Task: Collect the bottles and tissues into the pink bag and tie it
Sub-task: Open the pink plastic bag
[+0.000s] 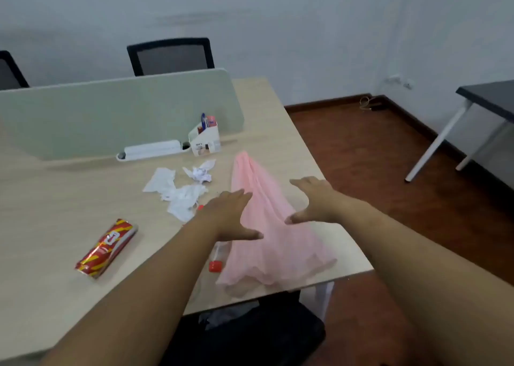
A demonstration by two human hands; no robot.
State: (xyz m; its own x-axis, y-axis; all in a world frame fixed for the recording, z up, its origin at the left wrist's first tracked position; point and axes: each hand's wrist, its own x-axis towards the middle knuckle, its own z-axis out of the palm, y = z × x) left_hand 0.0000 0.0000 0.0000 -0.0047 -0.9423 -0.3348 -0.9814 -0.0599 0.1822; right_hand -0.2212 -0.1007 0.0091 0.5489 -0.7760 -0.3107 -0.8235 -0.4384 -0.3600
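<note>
The pink bag (267,190) lies flat on the worktop (55,199), narrow end toward 12 o'clock and wide, ruffled end toward 6 o'clock, at the near edge. The left hand (230,218) sits at the bag's 9 o'clock edge and the right hand (317,199) at its 3 o'clock edge. The fingers (236,194) of both hands are straight and spread, palms down, and grip nothing; whether they press the film or hover above it cannot be told. The tissues (178,193) lie loose at 10 o'clock from the bag, near it. The labelled bottle (107,247) lies on its side at 8 o'clock, well apart. A clear bottle (215,266) with a red cap lies just beside the bag's wide end at 7 o'clock, partly hidden by the left forearm. Nothing appears collected yet. Expect the bag film to be thin, very light, limp and slippery, with its layers clinging together. Pinch one layer at the ruffled end, which is probably the mouth, and pull the layers apart. The tissues are soft and weightless, so gather them in a loose handful. The bottles look light and rigid enough to grasp around the body, though they may roll.
</note>
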